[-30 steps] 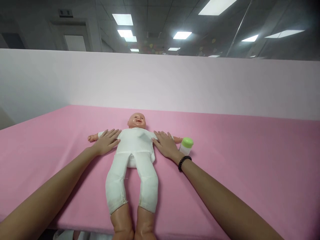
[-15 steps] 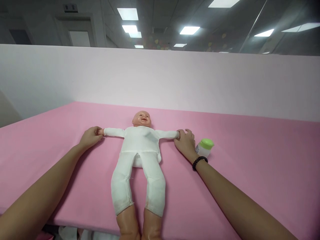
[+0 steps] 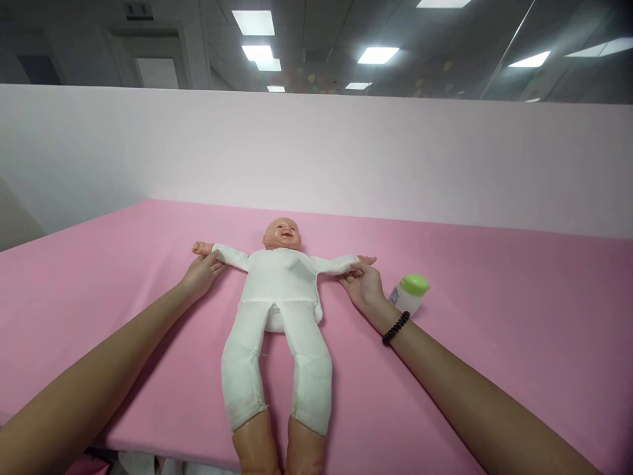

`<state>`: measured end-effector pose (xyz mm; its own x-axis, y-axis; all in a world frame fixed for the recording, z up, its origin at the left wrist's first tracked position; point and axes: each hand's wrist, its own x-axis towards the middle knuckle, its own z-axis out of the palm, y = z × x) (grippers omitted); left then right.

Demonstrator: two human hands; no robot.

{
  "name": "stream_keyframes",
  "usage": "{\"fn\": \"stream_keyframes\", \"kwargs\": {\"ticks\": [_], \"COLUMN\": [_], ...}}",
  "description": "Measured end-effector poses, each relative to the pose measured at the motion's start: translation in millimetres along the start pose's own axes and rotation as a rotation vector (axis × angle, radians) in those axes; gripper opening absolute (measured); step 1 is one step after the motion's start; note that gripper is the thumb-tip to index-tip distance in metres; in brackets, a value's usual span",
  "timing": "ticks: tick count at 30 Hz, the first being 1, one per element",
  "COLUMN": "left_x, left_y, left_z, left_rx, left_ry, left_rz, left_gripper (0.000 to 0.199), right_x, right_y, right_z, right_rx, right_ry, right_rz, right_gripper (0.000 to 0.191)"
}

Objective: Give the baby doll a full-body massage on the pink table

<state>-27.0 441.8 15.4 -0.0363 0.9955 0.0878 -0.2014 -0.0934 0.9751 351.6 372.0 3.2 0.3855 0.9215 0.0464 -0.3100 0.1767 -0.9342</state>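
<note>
A baby doll (image 3: 282,277) lies face up, with a hard plastic head, a white cloth body and its arms spread out to both sides. My left hand (image 3: 202,274) holds the doll's sleeved forearm on the left of the view from below, near its wrist; the doll's small fist sticks out past my fingers. At the other arm, my right hand (image 3: 364,285) is closed at the wrist, thumb above and fingers below. Close beside that hand, a clear bottle with a green cap (image 3: 411,290) leans at a tilt.
Everything rests on a pink padded surface (image 3: 494,343). Behind it rises a low white wall (image 3: 316,158), with dark glass above reflecting ceiling lights. Below the front edge, some pale items (image 3: 136,463) show at the lower left. A black coiled band (image 3: 395,328) circles my right wrist.
Both my hands have shifted from the doll's hands inward to its forearms, beneath the sleeves. The doll's hands now show, and its arms are slightly raised at the ends.
</note>
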Motion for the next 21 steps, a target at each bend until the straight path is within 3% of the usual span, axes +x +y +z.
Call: {"fn": "stream_keyframes", "kwargs": {"ticks": [2, 5, 9, 10, 12, 15, 17, 19, 21], "left_x": [-9.6, -24.9, -39.4, -41.1, -42.7, -43.0, -41.2, -35.6, -25.6], "left_y": [3.4, 8.2, 9.3, 8.9, 7.5, 4.0, 0.5, -3.1, -5.4], "left_z": [4.1, 12.2, 25.3, 27.5, 29.7, 30.3, 30.7, 30.2, 26.2], "left_rx": [0.021, 0.282, 0.796, 0.886, 0.979, 0.972, 0.868, 0.652, 0.427], "left_ry": [0.037, 0.022, -0.427, -0.503, -0.533, -0.493, -0.434, -0.27, -0.075], "left_rz": [0.015, 0.334, 0.825, 0.896, 0.978, 0.955, 0.86, 0.711, 0.518], "left_gripper": [0.035, 0.045, 0.032, 0.031, 0.032, 0.033, 0.033, 0.038, 0.039], "right_x": [-8.2, -25.0, -42.2, -43.8, -44.8, -45.6, -46.4, -44.2, -35.6], "right_y": [-6.6, -13.5, -12.6, -11.2, -8.4, -6.6, -7.3, -8.3, -8.4], "right_z": [6.3, 17.0, 25.4, 25.6, 25.1, 25.7, 28.3, 30.1, 27.3], "right_rx": [-0.042, -0.352, -0.899, -1.003, -1.114, -1.102, -0.993, -0.793, -0.532], "right_ry": [0.038, -0.091, -0.611, -0.676, -0.693, -0.678, -0.653, -0.51, -0.244], "right_rz": [-0.027, -0.322, -0.837, -0.921, -1.013, -1.013, -0.943, -0.796, -0.568], "right_gripper": [0.034, 0.057, 0.042, 0.04, 0.042, 0.044, 0.044, 0.045, 0.05]}}
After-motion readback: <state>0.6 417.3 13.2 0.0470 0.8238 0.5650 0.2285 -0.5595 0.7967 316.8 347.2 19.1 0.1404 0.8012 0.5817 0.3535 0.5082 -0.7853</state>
